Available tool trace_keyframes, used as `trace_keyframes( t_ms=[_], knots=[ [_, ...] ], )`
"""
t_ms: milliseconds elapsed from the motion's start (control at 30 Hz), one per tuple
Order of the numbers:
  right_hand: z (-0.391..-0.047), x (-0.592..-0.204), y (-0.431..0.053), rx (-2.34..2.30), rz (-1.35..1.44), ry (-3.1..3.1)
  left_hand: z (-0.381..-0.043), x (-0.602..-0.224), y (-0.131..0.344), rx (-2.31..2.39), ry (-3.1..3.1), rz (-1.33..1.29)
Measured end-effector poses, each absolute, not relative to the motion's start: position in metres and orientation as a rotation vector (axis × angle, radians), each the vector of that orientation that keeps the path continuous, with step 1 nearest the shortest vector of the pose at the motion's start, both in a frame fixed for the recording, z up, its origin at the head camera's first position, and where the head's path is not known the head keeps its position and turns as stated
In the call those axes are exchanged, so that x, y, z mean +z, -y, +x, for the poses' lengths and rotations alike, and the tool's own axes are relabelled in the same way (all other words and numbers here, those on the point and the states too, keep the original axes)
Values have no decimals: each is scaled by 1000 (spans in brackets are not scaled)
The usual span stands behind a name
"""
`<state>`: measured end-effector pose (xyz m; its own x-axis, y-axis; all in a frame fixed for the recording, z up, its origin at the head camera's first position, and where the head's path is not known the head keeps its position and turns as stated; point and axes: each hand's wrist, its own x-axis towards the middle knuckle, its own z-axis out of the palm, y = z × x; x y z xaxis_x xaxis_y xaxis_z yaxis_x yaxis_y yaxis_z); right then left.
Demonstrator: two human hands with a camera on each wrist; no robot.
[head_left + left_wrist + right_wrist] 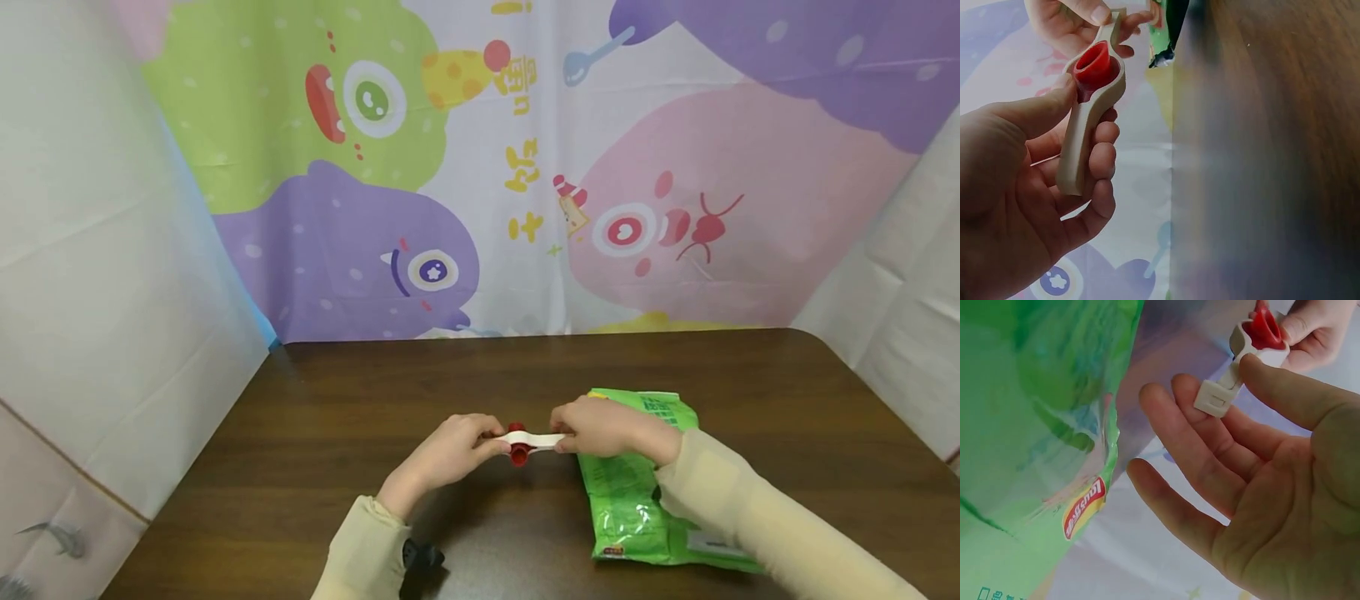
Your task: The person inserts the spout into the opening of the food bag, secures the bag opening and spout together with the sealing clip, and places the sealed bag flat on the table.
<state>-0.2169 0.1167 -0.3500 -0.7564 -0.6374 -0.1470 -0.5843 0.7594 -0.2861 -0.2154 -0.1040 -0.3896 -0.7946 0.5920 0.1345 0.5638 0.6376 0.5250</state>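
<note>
A white bag clip with a red pour spout at its middle is held level over the table between both hands. My left hand grips its left arm; in the left wrist view the thumb lies by the spout and the fingers curl round the white arm. My right hand pinches the other end between thumb and fingers, its remaining fingers spread in the right wrist view. Beneath and beside the right hand lies a green plastic bag, partly hidden by that forearm.
The brown wooden table has a cartoon-printed curtain behind it and pale cloth at both sides. A small black item shows beside the left sleeve. The bag's corner carries a red and yellow logo.
</note>
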Motion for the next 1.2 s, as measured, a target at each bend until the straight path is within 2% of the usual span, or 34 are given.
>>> trace_keyframes(
  t_ms=[1200],
  knots=[
    [-207, -342, -135, -1061, -783, -2604, -211, -374, 100, 1169, -2851, 950]
  ],
)
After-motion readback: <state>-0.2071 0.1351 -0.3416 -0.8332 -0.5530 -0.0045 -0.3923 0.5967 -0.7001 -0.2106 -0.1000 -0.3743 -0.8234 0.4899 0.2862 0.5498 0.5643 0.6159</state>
